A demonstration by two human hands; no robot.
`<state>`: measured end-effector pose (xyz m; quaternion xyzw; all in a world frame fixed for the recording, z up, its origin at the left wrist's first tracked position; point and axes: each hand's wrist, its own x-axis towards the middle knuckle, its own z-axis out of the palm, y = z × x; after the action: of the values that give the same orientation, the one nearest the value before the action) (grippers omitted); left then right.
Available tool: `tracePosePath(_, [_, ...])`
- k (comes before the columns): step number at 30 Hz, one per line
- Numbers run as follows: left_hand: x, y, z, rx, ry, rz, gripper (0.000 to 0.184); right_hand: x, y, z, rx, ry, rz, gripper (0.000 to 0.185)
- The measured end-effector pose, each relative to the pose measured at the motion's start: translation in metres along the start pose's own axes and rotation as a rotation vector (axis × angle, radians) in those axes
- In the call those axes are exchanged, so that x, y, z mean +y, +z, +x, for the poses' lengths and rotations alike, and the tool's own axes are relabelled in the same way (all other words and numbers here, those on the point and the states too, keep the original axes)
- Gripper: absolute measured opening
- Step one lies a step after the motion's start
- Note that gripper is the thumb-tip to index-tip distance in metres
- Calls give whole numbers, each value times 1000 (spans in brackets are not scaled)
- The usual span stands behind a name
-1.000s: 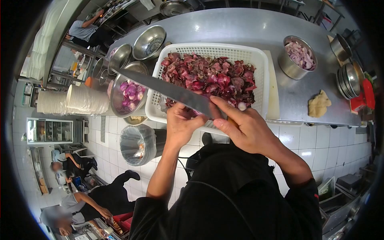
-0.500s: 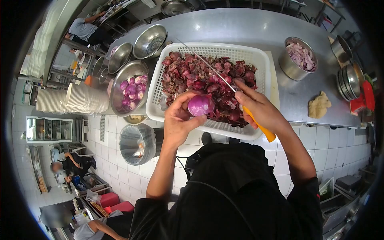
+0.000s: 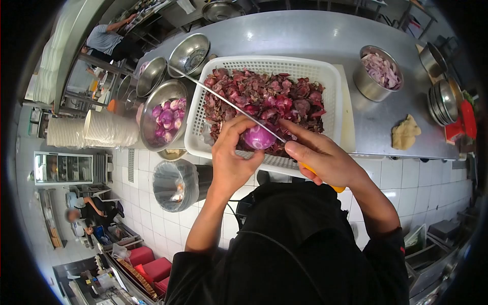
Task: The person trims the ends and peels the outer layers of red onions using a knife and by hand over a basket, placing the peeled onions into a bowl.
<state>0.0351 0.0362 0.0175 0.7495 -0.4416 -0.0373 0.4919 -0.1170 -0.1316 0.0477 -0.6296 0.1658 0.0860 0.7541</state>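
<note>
My left hand is closed around a peeled red onion, held over the near side of a white plastic basket. In my right hand is a long-bladed knife with a yellow handle. Its blade lies across the top of the onion and points to the far left; whether it cuts in cannot be made out. Beneath both hands the basket holds dark red onion skins and some unpeeled onions. Left of it, a steel bowl contains several peeled onions.
A steel pot of cut onion stands to the right on the steel table, near a tan cloth. More steel bowls sit at the left. A lined bin is on the floor. Another person works at the far left.
The knife has swung down and left, so its blade now crosses the onion. My right hand has come lower and nearer to my left. A person at the lower left has gone out of view.
</note>
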Motion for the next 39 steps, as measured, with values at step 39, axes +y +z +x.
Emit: tracePosePath(39, [-15, 3, -3, 89, -406, -570, 57, 6, -19, 22, 170, 119, 7, 59])
